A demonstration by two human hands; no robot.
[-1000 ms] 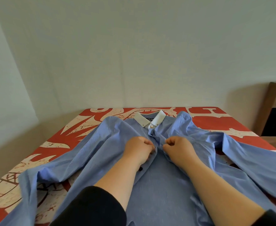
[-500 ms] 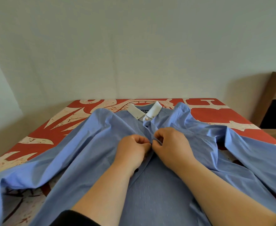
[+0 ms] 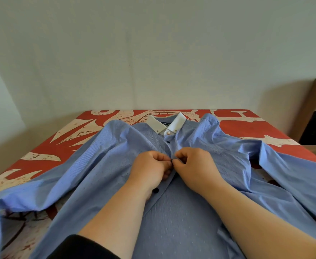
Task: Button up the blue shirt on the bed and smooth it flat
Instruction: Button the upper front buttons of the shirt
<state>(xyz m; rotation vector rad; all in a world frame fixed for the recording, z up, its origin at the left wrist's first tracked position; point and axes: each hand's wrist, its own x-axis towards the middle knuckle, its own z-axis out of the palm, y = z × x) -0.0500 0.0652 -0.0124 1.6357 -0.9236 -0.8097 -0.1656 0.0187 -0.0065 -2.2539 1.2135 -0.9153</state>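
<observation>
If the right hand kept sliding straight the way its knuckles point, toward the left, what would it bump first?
The left hand. The right hand already meets it fingertip to fingertip over the front edge of the blue shirt, both pinching fabric there, so nothing else lies between them, as far as this view shows.

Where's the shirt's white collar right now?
In the head view the white collar lies at the far end of the blue shirt, beyond both hands, near the wall.

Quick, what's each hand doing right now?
Left hand: fingers curled, pinching the shirt placket.
Right hand: fingers curled, pinching the facing placket edge.
</observation>
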